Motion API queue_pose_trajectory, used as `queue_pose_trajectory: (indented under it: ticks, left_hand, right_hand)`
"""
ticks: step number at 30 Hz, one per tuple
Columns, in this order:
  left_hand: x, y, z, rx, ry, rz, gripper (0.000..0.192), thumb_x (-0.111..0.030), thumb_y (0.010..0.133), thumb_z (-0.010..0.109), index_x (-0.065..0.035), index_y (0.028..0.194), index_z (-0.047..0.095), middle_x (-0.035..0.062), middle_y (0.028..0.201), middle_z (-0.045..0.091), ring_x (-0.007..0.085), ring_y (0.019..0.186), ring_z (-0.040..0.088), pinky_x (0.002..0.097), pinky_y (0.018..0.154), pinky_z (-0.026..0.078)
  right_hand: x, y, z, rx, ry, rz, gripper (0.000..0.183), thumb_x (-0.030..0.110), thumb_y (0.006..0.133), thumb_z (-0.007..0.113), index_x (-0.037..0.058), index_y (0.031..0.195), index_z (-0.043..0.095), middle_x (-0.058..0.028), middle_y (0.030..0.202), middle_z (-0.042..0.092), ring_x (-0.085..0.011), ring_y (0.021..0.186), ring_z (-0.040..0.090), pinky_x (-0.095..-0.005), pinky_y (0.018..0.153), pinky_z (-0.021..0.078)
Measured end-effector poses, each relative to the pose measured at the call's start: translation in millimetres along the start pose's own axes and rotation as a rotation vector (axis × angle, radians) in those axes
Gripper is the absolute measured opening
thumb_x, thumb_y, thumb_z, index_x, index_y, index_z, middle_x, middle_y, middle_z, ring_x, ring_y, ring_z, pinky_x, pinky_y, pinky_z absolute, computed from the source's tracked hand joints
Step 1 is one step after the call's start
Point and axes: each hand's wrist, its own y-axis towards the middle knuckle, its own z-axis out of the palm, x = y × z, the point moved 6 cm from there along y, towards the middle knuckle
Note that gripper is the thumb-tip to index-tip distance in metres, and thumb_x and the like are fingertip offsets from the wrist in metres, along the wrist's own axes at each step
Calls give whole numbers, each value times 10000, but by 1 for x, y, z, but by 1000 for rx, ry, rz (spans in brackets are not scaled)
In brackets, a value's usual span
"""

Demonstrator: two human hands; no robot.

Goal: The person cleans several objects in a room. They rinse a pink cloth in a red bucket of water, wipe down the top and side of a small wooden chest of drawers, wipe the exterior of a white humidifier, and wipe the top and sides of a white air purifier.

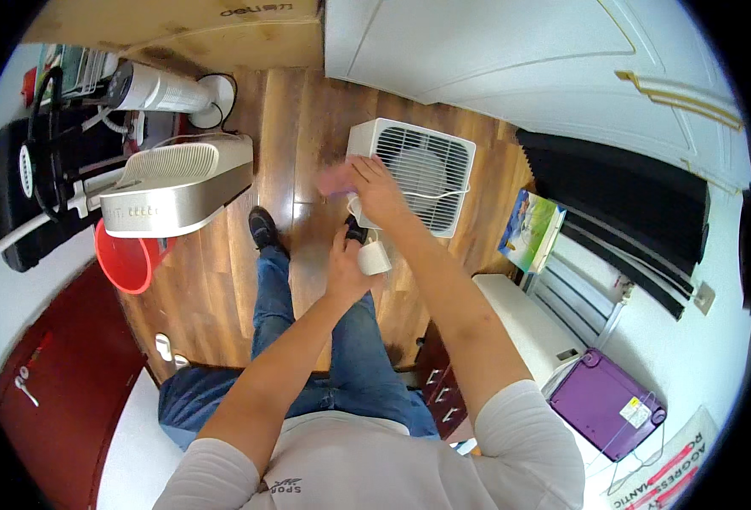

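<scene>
My left hand point(347, 271), low over my knees, grips a small white block-like object point(374, 258) by its side; what it is cannot be made out. Farther forward, my right hand point(375, 188) has a blurred pink cloth point(337, 180) at its fingers. Partly under that hand is another white piece point(364, 213), which has a pale cord. Beyond and to the right of my hands, a white box fan point(468, 185) rests on the wooden floor, its dark grille facing up. A white cord crosses the grille. My right shoe is partly hidden behind the hands.
A silver-and-white appliance point(159, 213) stands at the left over a red bin point(124, 264). Behind it are a white tower-shaped device point(165, 89) and a cardboard box point(242, 44). White cabinet doors point(477, 51), a picture book point(528, 229) and a purple scale-like panel point(605, 405) are at the right.
</scene>
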Motion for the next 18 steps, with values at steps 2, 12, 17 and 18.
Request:
queue_pose_trajectory:
  ticks: [2, 12, 17, 18]
  left_hand:
    - [4, -8, -4, 20, -40, -59, 659, -260, 575, 925, 32, 1060, 588, 293, 1384, 472, 458, 1301, 452, 472, 1077, 420]
    - [35, -37, -35, 85, -135, -156, 676, -263, 595, 911, 11, 1111, 573, 237, 1344, 527, 404, 1227, 530, 448, 1015, 467]
    - [45, -27, -46, 3, -129, -73, 718, -276, 602, 914, -4, 1161, 556, 227, 1290, 562, 392, 1183, 564, 445, 973, 492]
    - [46, -23, -54, -24, -142, -62, 722, -285, 608, 917, -12, 1169, 554, 223, 1254, 584, 386, 1155, 585, 445, 955, 500]
  right_hand:
    - [-4, -28, -17, -18, -54, -119, 507, 2, 751, 596, -42, 1256, 582, -182, 1405, 521, -359, 1334, 466, -461, 1160, 343]
    - [-72, -78, -65, -138, -182, 607, 267, 46, 862, 598, 52, 1123, 656, -164, 1148, 636, -366, 1056, 595, -454, 901, 511]
    - [-71, -16, -58, -482, -238, 482, 270, 47, 824, 653, 111, 1084, 677, -158, 1155, 640, -376, 1002, 630, -463, 851, 533]
    - [-58, -12, -52, -489, -232, 499, 270, 47, 824, 653, 111, 1084, 677, -158, 1155, 640, -376, 1002, 630, -463, 851, 533]
